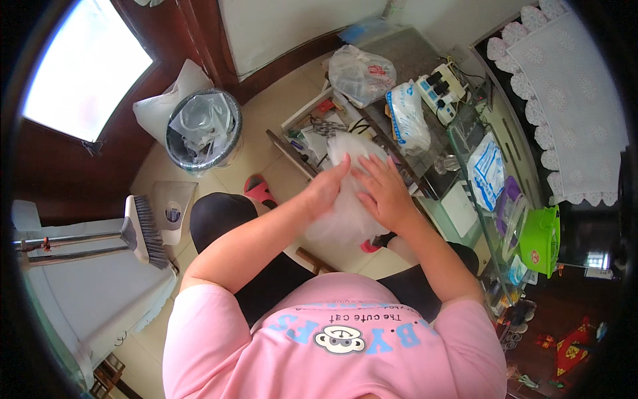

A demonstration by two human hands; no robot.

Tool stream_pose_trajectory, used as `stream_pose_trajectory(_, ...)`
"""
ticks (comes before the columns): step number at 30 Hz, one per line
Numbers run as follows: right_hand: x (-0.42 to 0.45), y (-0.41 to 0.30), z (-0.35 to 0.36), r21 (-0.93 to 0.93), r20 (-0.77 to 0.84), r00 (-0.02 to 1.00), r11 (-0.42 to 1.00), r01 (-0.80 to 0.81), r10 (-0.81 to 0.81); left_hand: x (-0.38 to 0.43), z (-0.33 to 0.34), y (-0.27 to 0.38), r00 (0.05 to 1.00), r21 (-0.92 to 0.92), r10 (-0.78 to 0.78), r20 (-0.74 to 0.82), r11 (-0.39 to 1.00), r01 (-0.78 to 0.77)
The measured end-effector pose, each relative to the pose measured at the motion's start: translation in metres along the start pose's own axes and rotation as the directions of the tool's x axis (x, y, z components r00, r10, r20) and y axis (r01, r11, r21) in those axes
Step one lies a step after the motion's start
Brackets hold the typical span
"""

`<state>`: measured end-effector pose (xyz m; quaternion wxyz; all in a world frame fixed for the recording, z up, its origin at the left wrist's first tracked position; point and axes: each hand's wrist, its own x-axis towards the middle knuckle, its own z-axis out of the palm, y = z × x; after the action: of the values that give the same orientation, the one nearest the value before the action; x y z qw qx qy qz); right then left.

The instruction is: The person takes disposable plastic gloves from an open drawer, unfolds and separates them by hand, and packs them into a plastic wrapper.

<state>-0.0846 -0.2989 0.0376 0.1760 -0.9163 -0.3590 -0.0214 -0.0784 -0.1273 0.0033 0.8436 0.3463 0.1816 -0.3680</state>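
A translucent white plastic bag (pixel 351 204), blurred in part, hangs in the air above the gap between the knees. My left hand (pixel 326 189) is at its left side, thumb raised and palm turned inward. On the right side, my right hand (pixel 384 194) lies against the bag with its fingers spread. The bag is between the two hands, and its inside cannot be made out. Just beyond it is a pulled-out drawer (pixel 304 122) with cables, papers and small items, partly covered by the bag.
A lined waste bin (pixel 203 129) stands ahead on the left, near a broom (pixel 144 232) and dustpan (pixel 172 209). On the glass-topped cabinet are a filled plastic bag (pixel 361 75), a white-and-blue package (pixel 408 117) and power strips (pixel 441 92). A green basket (pixel 541 242) sits at right.
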Motion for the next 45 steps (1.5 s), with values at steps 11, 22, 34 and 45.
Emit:
stream_pose_trajectory(11,-0.049,-0.003,0.057,0.663,-0.077,0.944,0.723,-0.192,0.321,-0.009,-0.017,-0.04,0.992,0.166,-0.122,0.04,0.98,0.114)
stream_pose_trajectory(22,-0.052,0.104,0.179,0.564,0.098,0.805,0.634,-0.53,0.585,-0.02,-0.064,0.088,0.548,0.298,0.471,-0.691,0.877,-0.377)
stream_pose_trajectory(34,0.138,0.212,0.288,-0.129,0.332,0.747,0.812,-0.569,0.576,-0.033,-0.105,0.122,0.252,0.379,0.652,-0.715,0.664,-0.645)
stream_pose_trajectory(45,0.13,0.257,0.305,-0.123,0.33,0.768,0.832,-0.542,0.549,-0.027,-0.099,0.127,0.361,0.305,0.623,-0.694,0.709,-0.636)
